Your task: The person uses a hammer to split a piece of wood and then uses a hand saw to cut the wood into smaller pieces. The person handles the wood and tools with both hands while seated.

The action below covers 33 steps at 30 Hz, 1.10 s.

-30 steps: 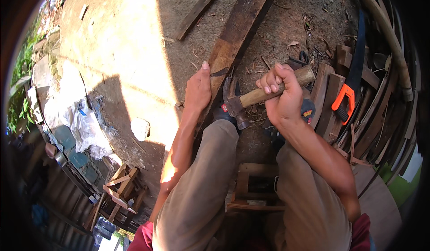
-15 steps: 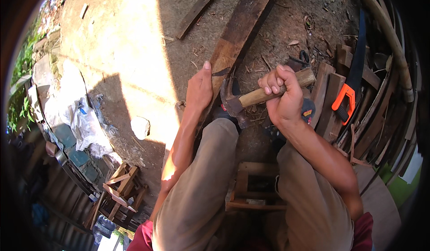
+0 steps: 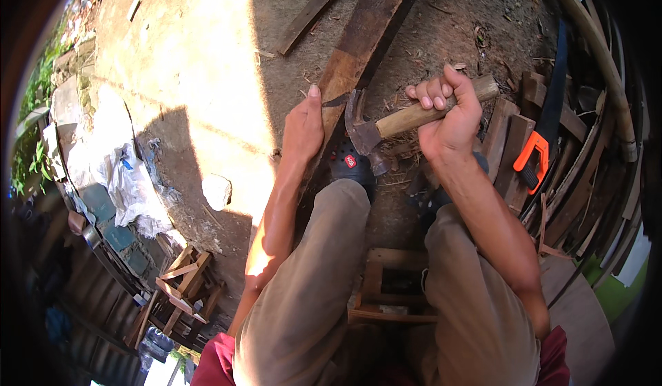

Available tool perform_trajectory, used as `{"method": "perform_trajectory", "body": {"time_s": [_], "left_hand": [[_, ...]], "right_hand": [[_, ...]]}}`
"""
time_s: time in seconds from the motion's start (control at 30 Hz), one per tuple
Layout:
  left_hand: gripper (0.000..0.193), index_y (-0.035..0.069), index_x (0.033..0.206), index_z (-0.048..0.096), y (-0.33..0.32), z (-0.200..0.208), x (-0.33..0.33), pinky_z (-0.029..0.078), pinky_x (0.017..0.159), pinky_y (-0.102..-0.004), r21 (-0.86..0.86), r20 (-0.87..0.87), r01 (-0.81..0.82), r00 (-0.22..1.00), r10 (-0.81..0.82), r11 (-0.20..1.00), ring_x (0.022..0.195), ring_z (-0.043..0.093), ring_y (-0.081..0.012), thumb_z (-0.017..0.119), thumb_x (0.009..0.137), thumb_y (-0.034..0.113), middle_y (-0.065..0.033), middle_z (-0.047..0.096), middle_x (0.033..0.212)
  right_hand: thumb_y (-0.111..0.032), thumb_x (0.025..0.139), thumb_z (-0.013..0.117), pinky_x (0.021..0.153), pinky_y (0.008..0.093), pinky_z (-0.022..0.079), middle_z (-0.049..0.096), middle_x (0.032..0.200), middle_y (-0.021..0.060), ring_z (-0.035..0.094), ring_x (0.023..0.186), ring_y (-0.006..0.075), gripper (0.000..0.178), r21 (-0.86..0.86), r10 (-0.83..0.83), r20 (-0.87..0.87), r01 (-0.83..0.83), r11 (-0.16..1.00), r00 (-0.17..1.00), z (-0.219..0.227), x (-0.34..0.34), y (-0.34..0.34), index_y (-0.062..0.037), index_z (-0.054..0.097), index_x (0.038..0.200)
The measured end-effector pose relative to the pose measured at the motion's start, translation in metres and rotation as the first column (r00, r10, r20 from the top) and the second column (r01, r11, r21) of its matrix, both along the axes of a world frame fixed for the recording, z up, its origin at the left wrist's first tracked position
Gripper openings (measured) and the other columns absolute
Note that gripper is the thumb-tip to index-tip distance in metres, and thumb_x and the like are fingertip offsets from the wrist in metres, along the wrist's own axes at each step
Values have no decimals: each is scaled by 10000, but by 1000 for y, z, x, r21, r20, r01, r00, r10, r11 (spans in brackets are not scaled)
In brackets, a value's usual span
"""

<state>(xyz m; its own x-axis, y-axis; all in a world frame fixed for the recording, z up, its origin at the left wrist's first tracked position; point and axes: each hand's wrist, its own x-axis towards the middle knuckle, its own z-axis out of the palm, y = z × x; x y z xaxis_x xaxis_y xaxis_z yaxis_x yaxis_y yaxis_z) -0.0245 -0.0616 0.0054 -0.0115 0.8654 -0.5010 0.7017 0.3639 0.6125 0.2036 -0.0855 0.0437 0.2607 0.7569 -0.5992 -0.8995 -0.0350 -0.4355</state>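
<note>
A long dark wooden beam (image 3: 369, 31) slants from the top of the view down beside my left leg. My left hand (image 3: 303, 129) is wrapped over its left edge, thumb pointing up along the face. Close to the thumb, a dark strip or crack (image 3: 336, 101) crosses the wood. In my right hand (image 3: 449, 114) is a claw hammer (image 3: 363, 138), gripped round its pale wooden handle. The hammer's claw lies against the beam's right edge at that dark strip; whether it grips anything there I cannot tell.
At the right lie a handsaw with an orange handle (image 3: 532, 158) and several stacked planks (image 3: 496, 127). A loose board (image 3: 317, 10) lies beyond the beam. A small wooden stool or frame (image 3: 393, 313) stands between my legs. A pale stone (image 3: 217, 191) rests at the left.
My right hand and the hammer have moved up and slightly right. The beam has shifted a little left, with my left hand still on it.
</note>
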Motion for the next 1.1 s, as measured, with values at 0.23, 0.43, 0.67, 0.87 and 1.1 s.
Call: {"method": "perform_trajectory", "body": {"time_s": [0.23, 0.43, 0.67, 0.87, 1.1], "left_hand": [[732, -62, 969, 628, -1, 3, 0, 480, 851, -469, 4, -28, 21, 999, -21, 1000, 919, 647, -447, 316, 1065, 592, -329, 650, 909], [694, -20, 1093, 684, 1, 6, 1, 491, 893, -455, -76, -21, 81, 996, -82, 994, 979, 666, -453, 315, 1072, 567, -313, 685, 972], [721, -60, 1027, 651, -5, 2, -4, 484, 869, -469, 36, -43, 73, 997, -71, 997, 935, 654, -464, 301, 1074, 569, -341, 660, 933], [746, -77, 966, 618, 5, -11, -1, 473, 867, -466, 10, -20, 77, 997, -77, 997, 892, 626, -453, 289, 1071, 584, -336, 643, 900], [751, -87, 919, 589, 3, -8, -1, 468, 842, -455, -11, 9, 58, 998, -58, 998, 840, 599, -425, 293, 1073, 585, -306, 627, 859]], "right_hand": [[-207, 962, 568, 661, 364, 420, 339, 563, -28, 366, 531, 130, 325, -87, 197, -24, -199, 976, 980, 4, 17, 23, -155, 386, 698], [-211, 958, 558, 614, 338, 406, 318, 546, -49, 345, 499, 103, 336, -97, 395, -29, -396, 913, 918, -2, 35, 47, -176, 366, 685], [-169, 927, 582, 549, 324, 409, 328, 558, -68, 362, 477, 83, 299, -134, 609, -86, -615, 777, 788, -11, 41, 93, -169, 379, 708], [-156, 915, 594, 551, 324, 410, 331, 567, -63, 366, 487, 87, 302, -99, 471, -18, -470, 877, 882, -16, 38, 73, -165, 387, 694], [-215, 978, 554, 746, 359, 401, 377, 593, -18, 395, 578, 139, 323, 11, 114, 180, -118, 993, 977, 11, 7, 12, -155, 385, 709]]}}
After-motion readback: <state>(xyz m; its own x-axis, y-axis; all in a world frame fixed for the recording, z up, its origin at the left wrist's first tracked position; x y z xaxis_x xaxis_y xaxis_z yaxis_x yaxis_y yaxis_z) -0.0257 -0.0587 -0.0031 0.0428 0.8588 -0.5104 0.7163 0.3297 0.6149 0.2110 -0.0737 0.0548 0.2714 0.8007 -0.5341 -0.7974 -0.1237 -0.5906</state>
